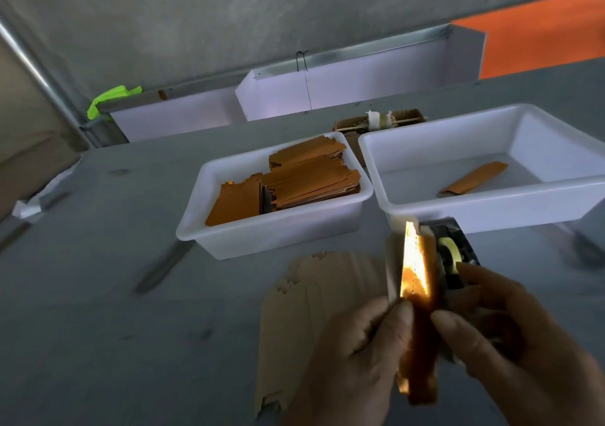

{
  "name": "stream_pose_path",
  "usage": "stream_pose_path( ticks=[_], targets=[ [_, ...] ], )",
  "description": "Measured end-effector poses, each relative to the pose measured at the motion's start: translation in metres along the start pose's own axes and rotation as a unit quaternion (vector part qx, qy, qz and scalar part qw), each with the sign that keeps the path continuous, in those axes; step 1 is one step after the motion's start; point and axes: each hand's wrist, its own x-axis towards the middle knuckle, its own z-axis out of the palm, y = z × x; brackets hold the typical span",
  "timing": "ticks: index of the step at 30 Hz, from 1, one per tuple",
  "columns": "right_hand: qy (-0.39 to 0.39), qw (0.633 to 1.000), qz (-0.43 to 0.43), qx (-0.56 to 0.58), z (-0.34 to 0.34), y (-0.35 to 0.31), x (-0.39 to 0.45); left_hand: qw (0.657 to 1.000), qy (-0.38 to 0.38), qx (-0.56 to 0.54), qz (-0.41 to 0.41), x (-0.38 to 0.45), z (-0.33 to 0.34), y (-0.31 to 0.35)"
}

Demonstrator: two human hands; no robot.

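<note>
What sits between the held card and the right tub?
A tape dispenser, standing on the table just before the right tub, at its front wall, partly hidden behind the card. The head view shows it.

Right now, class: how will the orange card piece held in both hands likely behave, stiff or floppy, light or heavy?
The orange card piece is probably fairly stiff: it stands straight above the left hand and right hand pinching it. It is likely light, being thin like the sheets stacked in the fuller white tub.
</note>
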Motion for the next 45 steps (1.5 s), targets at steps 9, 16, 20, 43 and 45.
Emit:
stream_pose_path(
  ticks=[9, 16, 20, 43, 45],
  targets=[
    [-0.100, 0.923, 0.208, 0.309, -0.018, 0.038, 0.009, 0.997, -0.009, -0.043, -0.061, 0.000, -0.017, -0.016],
    [-0.272, 0.955, 0.093, 0.070, -0.037, 0.018, 0.026, 0.990, -0.074, 0.122, 0.018, 0.006, -0.025, 0.008],
    [-0.196, 0.972, 0.092, 0.089, -0.027, 0.022, 0.029, 0.989, 0.136, 0.058, 0.016, 0.009, -0.026, 0.009],
    [-0.010, 0.982, -0.094, -0.161, 0.014, 0.042, -0.017, 0.960, 0.235, -0.134, -0.075, 0.005, 0.010, -0.020],
    [0.008, 0.971, -0.144, -0.192, 0.017, 0.044, -0.019, 0.961, 0.234, -0.136, -0.065, 0.004, 0.011, -0.020]
  ],
)
